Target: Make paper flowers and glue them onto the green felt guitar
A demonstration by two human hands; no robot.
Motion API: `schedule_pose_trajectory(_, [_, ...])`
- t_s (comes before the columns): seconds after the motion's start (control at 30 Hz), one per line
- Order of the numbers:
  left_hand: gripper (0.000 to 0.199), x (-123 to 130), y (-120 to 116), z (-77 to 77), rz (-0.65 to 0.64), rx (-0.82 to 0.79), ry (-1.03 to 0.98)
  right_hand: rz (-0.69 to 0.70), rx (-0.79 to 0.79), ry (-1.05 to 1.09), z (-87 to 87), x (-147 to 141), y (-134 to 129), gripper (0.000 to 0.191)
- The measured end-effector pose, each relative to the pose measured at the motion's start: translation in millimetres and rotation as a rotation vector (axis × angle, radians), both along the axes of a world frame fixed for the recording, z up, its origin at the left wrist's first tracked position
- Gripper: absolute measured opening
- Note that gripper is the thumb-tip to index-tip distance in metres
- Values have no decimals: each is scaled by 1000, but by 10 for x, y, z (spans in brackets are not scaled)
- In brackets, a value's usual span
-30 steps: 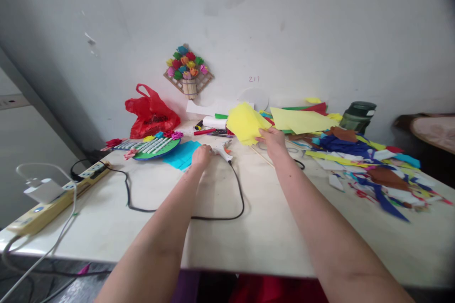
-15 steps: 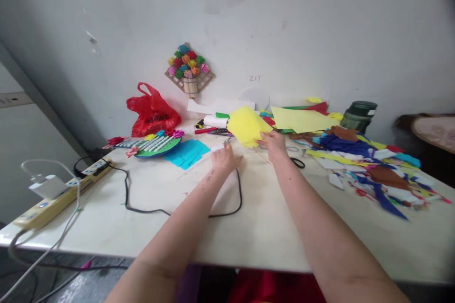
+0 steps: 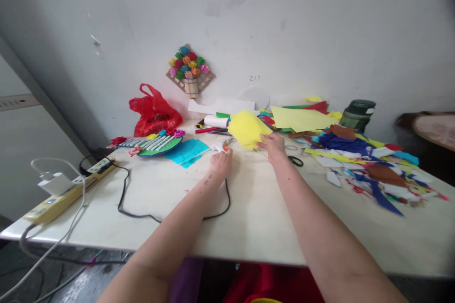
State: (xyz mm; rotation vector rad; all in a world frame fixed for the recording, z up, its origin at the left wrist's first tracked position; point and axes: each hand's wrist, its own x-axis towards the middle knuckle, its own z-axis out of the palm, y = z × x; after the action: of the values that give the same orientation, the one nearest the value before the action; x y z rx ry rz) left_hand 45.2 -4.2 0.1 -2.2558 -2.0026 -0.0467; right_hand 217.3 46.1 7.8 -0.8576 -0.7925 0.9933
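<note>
My left hand is closed around a white and orange glue gun, mostly covered by the fingers. Its nozzle points toward the back, and a black cord trails from below the hand. My right hand pinches the lower right edge of yellow crepe paper, held raised over the table. A thin stick shows just below the paper. Black-handled scissors lie beside my right wrist. Left of the glue gun lies a sheet of blue paper.
A green round board with paper flowers and a red plastic bag occupy the back left. A power strip runs along the left edge. Heaped paper scraps and a green bottle are at the right.
My left hand has closed around the glue gun and drawn it slightly toward me; the cord has shifted with it. The right hand still holds the yellow paper in nearly the same place.
</note>
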Motion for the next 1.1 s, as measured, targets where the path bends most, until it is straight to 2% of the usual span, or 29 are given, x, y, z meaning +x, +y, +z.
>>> schedule_pose_trajectory(0.13, [46,71,-9,-25,-33,16,-25,8,-9,36,4,-3,-18,9])
schedule_pose_trajectory(0.3, [40,90,29,19,-87,-1,8,-8,13,51,-9,27,4,12])
schedule_pose_trajectory(0.43, [42,-13,76,24,-136,23,66,-27,29,46,-1,52,20,15])
schedule_pose_trajectory(0.6, [46,-183,67,-40,-169,8,98,0,56,40,11,54,-6,18])
schedule_pose_trajectory(0.8, [51,-351,59,-57,-28,-8,73,182,113,-62,-64,65,-29,21])
schedule_pose_trajectory(0.93, [55,-451,101,-79,-24,10,77,292,114,-195,-162,114,-4,23])
schedule_pose_trajectory(1.1, [39,-510,134,-142,10,36,6,498,78,-471,-248,234,-7,17])
